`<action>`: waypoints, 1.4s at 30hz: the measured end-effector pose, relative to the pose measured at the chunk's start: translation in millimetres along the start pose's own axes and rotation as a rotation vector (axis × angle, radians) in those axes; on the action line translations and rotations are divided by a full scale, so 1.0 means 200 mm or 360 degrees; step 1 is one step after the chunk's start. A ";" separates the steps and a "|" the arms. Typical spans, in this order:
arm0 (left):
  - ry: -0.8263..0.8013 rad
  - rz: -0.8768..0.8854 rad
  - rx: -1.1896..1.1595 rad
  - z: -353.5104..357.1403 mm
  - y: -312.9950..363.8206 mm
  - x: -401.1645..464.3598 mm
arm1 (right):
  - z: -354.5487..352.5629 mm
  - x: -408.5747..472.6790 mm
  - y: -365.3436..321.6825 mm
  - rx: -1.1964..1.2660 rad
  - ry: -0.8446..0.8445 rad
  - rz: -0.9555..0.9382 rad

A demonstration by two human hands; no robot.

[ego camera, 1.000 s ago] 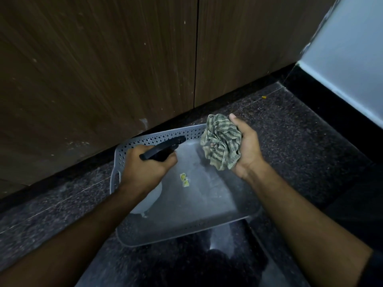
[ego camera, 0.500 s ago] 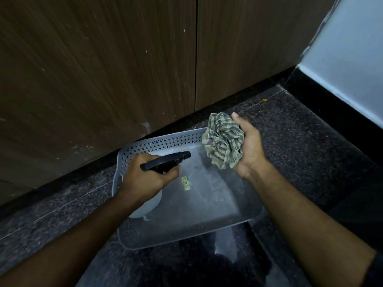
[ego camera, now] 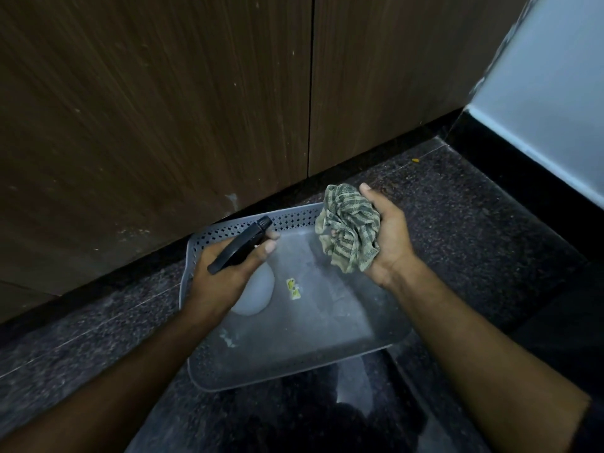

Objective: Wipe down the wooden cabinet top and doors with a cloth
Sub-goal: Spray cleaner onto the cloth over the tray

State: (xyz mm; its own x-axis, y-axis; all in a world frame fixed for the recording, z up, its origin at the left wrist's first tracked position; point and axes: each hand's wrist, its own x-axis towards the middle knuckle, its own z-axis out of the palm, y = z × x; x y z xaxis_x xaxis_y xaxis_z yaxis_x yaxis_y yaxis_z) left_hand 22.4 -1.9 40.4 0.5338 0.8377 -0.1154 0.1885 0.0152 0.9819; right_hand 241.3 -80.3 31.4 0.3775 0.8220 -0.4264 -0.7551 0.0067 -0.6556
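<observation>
Head view: left hand (ego camera: 225, 276) grips a spray bottle (ego camera: 253, 291) by its black trigger head, nozzle aimed toward the cloth (ego camera: 349, 228), likely to dampen it. Right hand (ego camera: 389, 240) clasps the bunched cloth, palm up, above the tray (ego camera: 294, 364) far edge. Cabinet doors (ego camera: 163, 109) stand just beyond, not yet wiped.

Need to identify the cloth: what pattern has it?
Olive-green and grey stripes, on the cloth bunched in the right hand; head view.
</observation>
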 end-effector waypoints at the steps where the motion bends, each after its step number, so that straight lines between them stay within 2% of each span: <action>1: -0.0014 -0.0009 -0.0026 0.01 0.01 0.00 | 0.01 -0.01 0.01 -0.0026 0.0013 0.0006; 6: 0.0072 0.0207 0.0341 0.04 0.04 -0.01 | 0.02 -0.03 0.08 -0.0091 0.0098 0.0070; 8: -0.0059 0.0287 0.0646 -0.03 0.00 0.02 | 0.03 -0.03 0.09 -0.0123 0.0121 0.0051; 11: -0.0376 0.0232 0.1395 -0.18 -0.04 0.10 | 0.04 -0.04 0.09 -0.0134 0.0106 0.0044; 13: -0.0586 0.0183 0.1617 -0.28 -0.01 0.14 | 0.07 -0.04 0.09 -0.0146 0.0080 0.0059; 15: -0.0633 0.0252 0.1578 -0.37 0.04 0.16 | 0.09 -0.04 0.08 -0.0164 0.0069 0.0070; 18: -0.0344 0.0319 0.1323 -0.39 0.16 0.15 | 0.11 -0.05 0.07 -0.0208 0.0102 0.0098; 20: -0.0247 0.0417 0.1249 -0.31 0.26 0.13 | 0.12 -0.06 0.05 -0.0277 0.0127 0.0101; 26: -0.0243 0.0770 0.0975 -0.01 0.56 0.02 | 0.20 -0.17 -0.12 -0.0485 0.0386 -0.0262; 28: -0.0247 0.0752 0.0888 0.09 0.63 -0.01 | 0.22 -0.25 -0.24 -0.0591 0.0418 -0.0354; 34: 0.0003 0.0471 0.0645 0.45 0.86 -0.04 | 0.29 -0.60 -0.64 -0.0786 0.0488 -0.0664; 39: -0.0320 0.0439 0.0319 0.82 1.15 -0.12 | 0.28 -0.92 -1.02 -0.1290 0.0644 -0.1120; 42: -0.0568 0.0450 0.0323 0.97 1.27 -0.21 | 0.26 -1.11 -1.21 -0.1451 0.0704 -0.1209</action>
State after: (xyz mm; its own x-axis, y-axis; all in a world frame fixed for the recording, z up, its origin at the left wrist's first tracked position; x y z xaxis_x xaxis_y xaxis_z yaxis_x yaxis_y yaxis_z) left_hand 207.9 -138.4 266.4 0.8294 0.5539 0.0719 0.1336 -0.3218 0.9373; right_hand 312.8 -236.0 317.5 0.8319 0.5218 0.1890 0.3056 -0.1463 -0.9409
